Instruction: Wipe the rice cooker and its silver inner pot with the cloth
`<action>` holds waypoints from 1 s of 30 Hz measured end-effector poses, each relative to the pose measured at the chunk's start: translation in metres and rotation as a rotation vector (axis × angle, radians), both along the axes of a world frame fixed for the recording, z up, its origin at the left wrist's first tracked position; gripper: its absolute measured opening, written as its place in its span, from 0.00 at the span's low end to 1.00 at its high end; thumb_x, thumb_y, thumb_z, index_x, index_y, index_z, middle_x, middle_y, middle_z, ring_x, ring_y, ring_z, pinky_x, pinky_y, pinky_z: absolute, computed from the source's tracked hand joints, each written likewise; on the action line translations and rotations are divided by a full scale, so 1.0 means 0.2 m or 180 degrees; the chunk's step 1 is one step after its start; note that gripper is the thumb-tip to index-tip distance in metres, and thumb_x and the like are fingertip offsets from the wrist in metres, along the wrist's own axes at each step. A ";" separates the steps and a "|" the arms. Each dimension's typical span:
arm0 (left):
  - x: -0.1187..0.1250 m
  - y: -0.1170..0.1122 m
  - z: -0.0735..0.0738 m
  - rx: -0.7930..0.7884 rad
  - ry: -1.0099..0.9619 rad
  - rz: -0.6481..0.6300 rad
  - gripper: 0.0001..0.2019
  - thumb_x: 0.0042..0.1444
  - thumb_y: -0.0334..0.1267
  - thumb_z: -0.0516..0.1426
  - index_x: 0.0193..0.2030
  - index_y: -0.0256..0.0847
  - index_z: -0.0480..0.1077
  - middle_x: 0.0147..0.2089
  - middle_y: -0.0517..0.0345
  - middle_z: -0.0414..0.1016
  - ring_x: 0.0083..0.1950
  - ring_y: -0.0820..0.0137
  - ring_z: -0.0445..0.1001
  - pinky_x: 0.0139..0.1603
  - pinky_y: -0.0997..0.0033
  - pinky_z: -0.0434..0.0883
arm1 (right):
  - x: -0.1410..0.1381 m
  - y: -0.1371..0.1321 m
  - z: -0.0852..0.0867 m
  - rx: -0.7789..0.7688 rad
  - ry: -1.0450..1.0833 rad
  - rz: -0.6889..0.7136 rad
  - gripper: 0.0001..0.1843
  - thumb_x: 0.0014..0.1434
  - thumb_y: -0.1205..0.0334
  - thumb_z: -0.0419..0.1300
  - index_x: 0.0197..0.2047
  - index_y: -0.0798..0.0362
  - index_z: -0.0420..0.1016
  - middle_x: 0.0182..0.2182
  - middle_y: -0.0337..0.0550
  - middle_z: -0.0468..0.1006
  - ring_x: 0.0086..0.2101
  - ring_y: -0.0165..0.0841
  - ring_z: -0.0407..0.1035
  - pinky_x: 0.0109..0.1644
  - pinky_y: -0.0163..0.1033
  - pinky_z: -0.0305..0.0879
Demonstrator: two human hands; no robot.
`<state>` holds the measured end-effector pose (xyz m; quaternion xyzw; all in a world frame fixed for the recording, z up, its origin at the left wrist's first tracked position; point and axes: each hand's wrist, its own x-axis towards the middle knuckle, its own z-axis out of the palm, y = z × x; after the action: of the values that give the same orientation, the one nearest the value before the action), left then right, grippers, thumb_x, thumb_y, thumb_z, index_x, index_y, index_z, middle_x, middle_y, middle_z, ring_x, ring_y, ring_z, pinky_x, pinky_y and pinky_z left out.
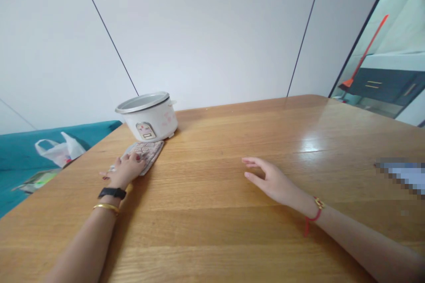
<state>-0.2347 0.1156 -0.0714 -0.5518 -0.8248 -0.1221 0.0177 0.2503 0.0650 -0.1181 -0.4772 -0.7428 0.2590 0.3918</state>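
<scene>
A white rice cooker [148, 119] with a pale pink pattern and no lid stands near the far left edge of the wooden table [215, 234]. Its metal inner rim shows, and a small control panel faces me. Just in front of it lies a patterned quilted cloth pad [146, 154]. My left hand [124, 170] has its curled fingers on the near end of that pad. My right hand [270, 181] hovers or rests over the bare wood to the right, fingers apart and holding nothing.
A teal cushioned seat [29, 150] beyond the table's left edge holds a white plastic bag [61, 150]. An orange-handled broom [363, 53] and a dark drawer unit [385, 84] show through an opening at the back right. A pixelated patch [401, 174] covers something at the right.
</scene>
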 end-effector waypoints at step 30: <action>0.43 -0.10 -0.04 0.0424 -0.1380 -0.1612 0.27 0.58 0.61 0.53 0.44 0.39 0.78 0.42 0.51 0.83 0.43 0.58 0.79 0.48 0.62 0.74 | 0.37 0.28 -0.01 0.0577 0.0218 -0.1384 0.17 0.58 0.49 0.57 0.39 0.52 0.80 0.35 0.50 0.85 0.38 0.42 0.79 0.47 0.49 0.74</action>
<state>-0.1495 0.0955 -0.0803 -0.6979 -0.6364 -0.2907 -0.1529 0.3244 0.1207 -0.1209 -0.5798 -0.6291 0.1168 0.5045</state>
